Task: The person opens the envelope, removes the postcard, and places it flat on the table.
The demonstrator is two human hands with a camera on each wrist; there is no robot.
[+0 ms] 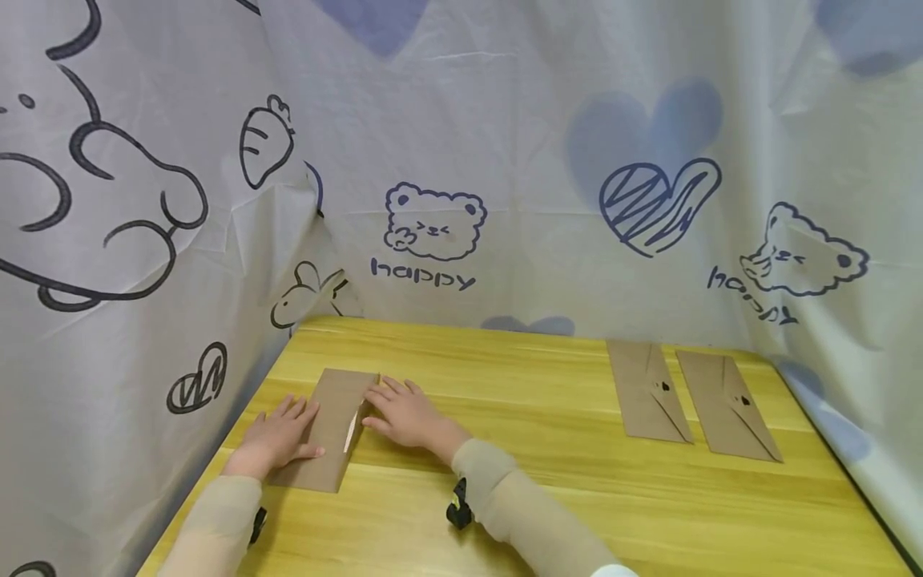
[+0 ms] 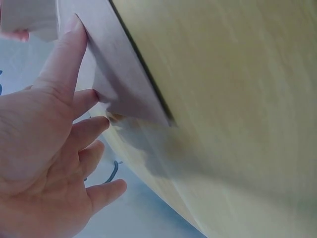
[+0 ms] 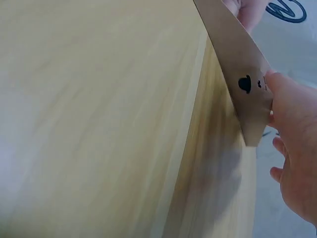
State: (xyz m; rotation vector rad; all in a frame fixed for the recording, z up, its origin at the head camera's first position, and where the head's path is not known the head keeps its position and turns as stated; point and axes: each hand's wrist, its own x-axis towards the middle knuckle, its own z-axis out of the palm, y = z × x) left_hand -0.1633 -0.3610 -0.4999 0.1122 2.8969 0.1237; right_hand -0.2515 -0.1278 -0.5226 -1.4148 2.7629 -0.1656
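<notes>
The table (image 1: pixel 541 385) ends near, left of your left hand (image 1: pixel 277 434); on the other side, its wood stretches from your right hand (image 1: pixel 405 413) to two more envelopes (image 1: pixel 638 393), well apart. Your left hand, fingers spread, presses the brown envelope (image 1: pixel 335 413) lying between both hands. Your right thumb touches its lifted flap (image 3: pixel 233 54); if the fingers pinch, I cannot tell. White printed cloth (image 1: pixel 534 144) hangs beyond the yellow wood.
</notes>
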